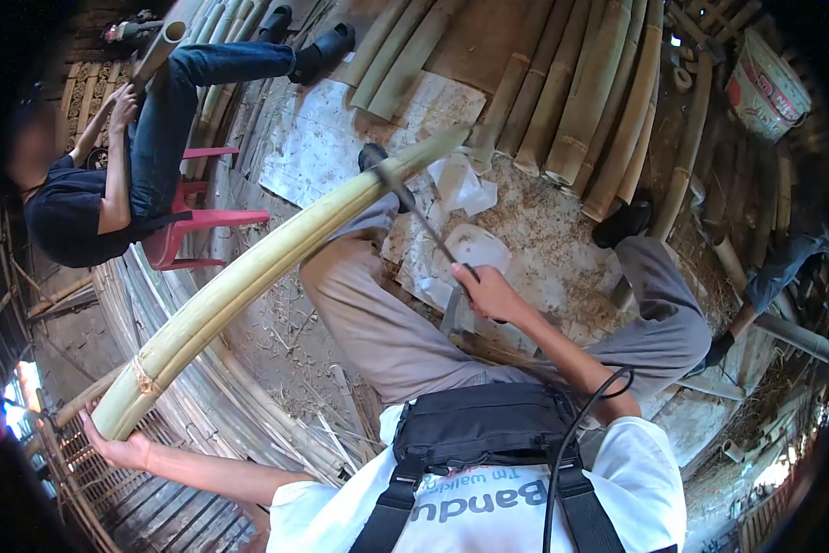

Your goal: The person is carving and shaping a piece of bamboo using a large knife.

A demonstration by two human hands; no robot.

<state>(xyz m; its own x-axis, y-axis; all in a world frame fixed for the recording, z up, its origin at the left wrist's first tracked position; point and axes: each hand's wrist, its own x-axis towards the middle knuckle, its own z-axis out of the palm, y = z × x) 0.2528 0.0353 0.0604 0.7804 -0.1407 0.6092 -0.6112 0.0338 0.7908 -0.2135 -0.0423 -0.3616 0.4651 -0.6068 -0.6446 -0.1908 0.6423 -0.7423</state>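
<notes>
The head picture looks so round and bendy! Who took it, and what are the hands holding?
There's no robot here. A person wears a wide fisheye camera on their head, looking down, so straight things bend near the rim. You see that person's own bare hands. The left hand holds the lower end of a long, pale green bamboo piece. The right hand grips a long, dark metal blade, which crosses the bamboo near its far end. On the dusty, whitish floor lie long, yellowish-brown bamboo lengths.
</notes>
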